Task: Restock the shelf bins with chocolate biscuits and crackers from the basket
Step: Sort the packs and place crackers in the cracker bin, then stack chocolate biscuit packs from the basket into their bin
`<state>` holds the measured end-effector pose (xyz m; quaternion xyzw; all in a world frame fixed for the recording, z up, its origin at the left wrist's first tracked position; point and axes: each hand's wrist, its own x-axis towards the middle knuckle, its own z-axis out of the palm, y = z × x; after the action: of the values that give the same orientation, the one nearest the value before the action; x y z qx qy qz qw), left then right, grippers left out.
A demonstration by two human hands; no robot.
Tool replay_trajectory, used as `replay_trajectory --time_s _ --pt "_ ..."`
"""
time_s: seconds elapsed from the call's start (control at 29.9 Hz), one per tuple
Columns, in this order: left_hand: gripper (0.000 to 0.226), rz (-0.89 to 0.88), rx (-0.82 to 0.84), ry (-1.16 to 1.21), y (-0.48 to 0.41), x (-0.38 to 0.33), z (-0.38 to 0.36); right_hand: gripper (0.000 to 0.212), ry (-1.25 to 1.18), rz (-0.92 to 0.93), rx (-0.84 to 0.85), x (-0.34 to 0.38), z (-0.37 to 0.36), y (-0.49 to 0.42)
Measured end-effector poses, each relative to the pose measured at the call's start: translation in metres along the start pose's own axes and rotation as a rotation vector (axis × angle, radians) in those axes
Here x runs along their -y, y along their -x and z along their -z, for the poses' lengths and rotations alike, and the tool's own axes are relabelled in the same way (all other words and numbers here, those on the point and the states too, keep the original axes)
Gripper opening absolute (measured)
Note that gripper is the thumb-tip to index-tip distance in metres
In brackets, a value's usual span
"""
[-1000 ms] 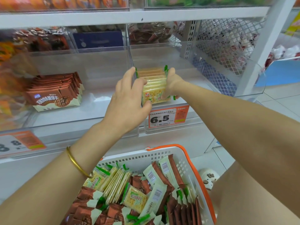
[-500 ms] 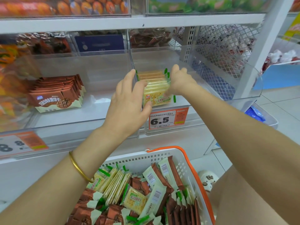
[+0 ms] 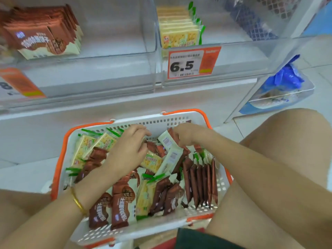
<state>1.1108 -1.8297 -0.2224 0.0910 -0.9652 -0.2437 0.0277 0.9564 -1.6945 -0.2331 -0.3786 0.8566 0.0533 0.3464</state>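
Note:
A white basket with an orange rim point(image 3: 59, 159) sits in front of me, holding several brown chocolate biscuit packets point(image 3: 122, 207) and yellow-green cracker packets point(image 3: 88, 144). My left hand point(image 3: 129, 150) lies over the packets near the far wall, fingers loosely bent, with nothing plainly held. My right hand point(image 3: 185, 135) grips the top end of a chocolate biscuit packet point(image 3: 167, 141) that shows its white barcode side. On the shelf, a row of crackers point(image 3: 179, 33) stands in the right clear bin, and chocolate biscuits point(image 3: 41, 36) stand in the left clear bin.
An orange price tag reading 6.5 point(image 3: 192, 62) hangs on the cracker bin's front. A low bin with a blue bag point(image 3: 285, 76) stands on the floor at right. My bent knee point(image 3: 287, 141) is beside the basket's right side.
Both hands have left the cracker row in the right bin and dropped into the basket. My view has tilted down, and my right hand has closed on a packet.

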Motion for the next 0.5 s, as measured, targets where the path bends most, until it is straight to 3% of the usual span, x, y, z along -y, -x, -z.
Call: replay_trajectory --time_s 0.17,0.4,0.5 --pt "0.035 0.032 0.038 0.040 -0.001 0.002 -0.005 0.053 0.029 0.078 0.048 -0.001 -0.040 -0.027" --pt "0.031 0.067 0.103 0.087 0.001 0.007 -0.002 0.026 0.066 0.164 0.061 0.008 -0.024 -0.025" --pt "0.022 0.191 0.103 0.173 -0.002 0.004 0.006 0.031 0.002 0.153 -0.036 0.015 0.016 -0.004"
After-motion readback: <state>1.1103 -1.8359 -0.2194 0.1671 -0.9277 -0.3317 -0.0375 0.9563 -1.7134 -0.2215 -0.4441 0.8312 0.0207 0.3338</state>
